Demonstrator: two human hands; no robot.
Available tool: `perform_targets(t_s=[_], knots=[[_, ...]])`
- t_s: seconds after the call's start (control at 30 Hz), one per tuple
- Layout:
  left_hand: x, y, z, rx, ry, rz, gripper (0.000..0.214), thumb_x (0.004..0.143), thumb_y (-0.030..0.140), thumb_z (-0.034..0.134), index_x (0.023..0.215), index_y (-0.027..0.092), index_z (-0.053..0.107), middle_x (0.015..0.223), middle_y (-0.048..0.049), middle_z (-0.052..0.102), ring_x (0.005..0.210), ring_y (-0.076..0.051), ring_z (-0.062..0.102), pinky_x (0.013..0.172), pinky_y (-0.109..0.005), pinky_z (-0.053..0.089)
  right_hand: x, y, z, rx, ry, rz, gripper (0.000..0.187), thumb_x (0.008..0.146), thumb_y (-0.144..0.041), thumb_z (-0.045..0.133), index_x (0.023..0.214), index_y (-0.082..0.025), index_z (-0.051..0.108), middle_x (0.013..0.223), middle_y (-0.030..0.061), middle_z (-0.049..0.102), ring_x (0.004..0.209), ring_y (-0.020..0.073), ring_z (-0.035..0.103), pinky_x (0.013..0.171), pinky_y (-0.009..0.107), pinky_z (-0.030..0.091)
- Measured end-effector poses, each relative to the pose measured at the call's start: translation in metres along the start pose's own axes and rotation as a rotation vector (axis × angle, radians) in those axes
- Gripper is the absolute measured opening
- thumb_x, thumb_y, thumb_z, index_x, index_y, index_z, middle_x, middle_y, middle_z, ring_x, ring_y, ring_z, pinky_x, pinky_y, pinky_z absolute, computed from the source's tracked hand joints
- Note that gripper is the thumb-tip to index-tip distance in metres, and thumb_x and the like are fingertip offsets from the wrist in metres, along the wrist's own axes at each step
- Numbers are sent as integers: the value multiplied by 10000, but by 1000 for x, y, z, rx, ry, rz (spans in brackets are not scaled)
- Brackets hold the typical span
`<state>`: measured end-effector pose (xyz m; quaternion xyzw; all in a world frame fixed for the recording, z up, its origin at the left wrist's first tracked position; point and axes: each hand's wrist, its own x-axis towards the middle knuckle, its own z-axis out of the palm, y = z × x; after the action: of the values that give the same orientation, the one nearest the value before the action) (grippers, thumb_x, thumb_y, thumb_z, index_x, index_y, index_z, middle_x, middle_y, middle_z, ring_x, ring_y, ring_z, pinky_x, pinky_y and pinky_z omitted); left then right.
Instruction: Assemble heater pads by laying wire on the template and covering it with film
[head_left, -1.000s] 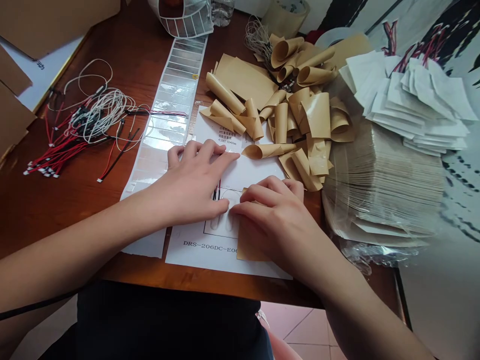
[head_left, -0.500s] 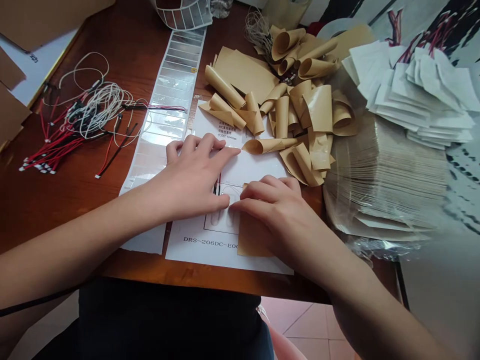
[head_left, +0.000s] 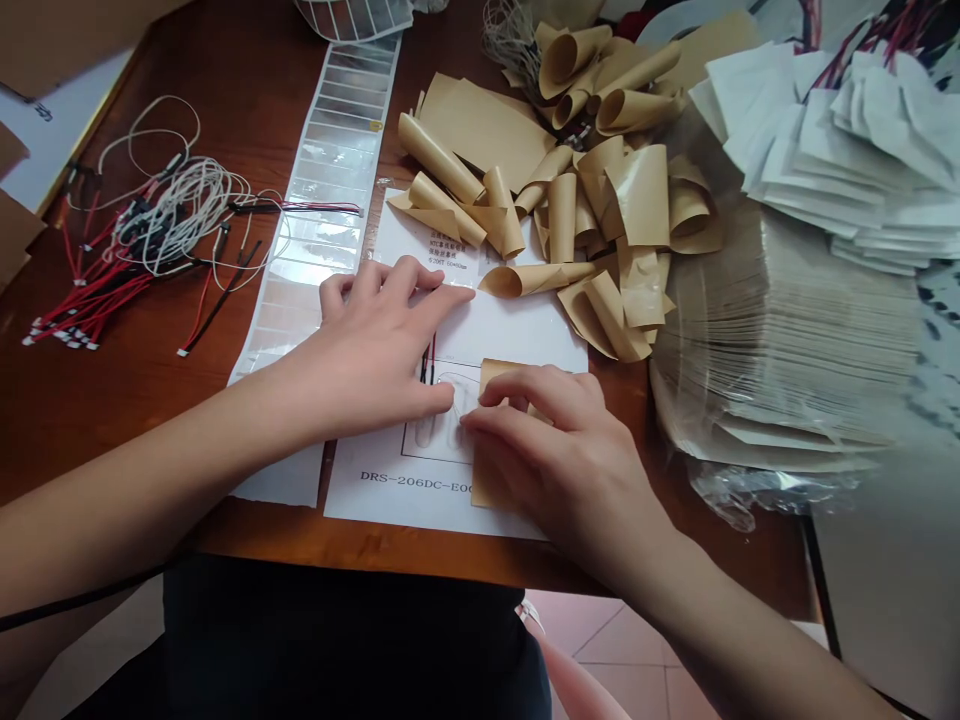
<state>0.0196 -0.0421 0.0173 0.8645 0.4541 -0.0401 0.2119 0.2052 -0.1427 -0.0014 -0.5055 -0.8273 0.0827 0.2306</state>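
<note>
- Now the left hand (head_left: 367, 350) lies open, just beside wires (head_left: 429, 360) on a printed sheet (head_left: 375, 500).
- Right hand (head_left: 559, 450), flat, apparently presses a tan sheet (head_left: 487, 490) there.
- Many curled sheets (head_left: 562, 230) remain on the desk (head_left: 225, 120).

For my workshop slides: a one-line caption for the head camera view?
Left hand rests on a printed sheet by thin wires; right hand presses tan backing paper.

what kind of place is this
Most likely a small hand-assembly bench for electronic parts, perhaps at home: a wooden table holds bundles of red and white wires, a long strip of labels, and piles of curled tan backing paper.
</note>
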Motion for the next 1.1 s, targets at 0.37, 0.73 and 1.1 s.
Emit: perform_targets(t_s=[0.37,0.73,1.1], knots=[[0,-2,3,-19,12,21,770,778,462,620,1509,304,435,1484,-122,406,1353,-447,349,1105,-609,251,-3,1,5,38,-3,-77,199,927,-46,595,933,-206,713,875,31,653,807,166,561,771,346,408],[-1,-4,-2,-29,-24,32,753,810,498,589,1521,305,432,1510,-129,406,1356,-410,355,1113,-606,254,-4,0,5,21,-16,-81,195,947,-66,592,960,-185,747,847,33,601,799,171,516,752,344,356],[-3,1,0,41,17,29,770,806,504,616,1525,300,431,1489,-141,416,1327,-406,373,1093,-590,283,-3,0,7,54,-36,-91,191,957,-85,588,940,-185,749,863,45,588,808,189,524,752,357,381]])
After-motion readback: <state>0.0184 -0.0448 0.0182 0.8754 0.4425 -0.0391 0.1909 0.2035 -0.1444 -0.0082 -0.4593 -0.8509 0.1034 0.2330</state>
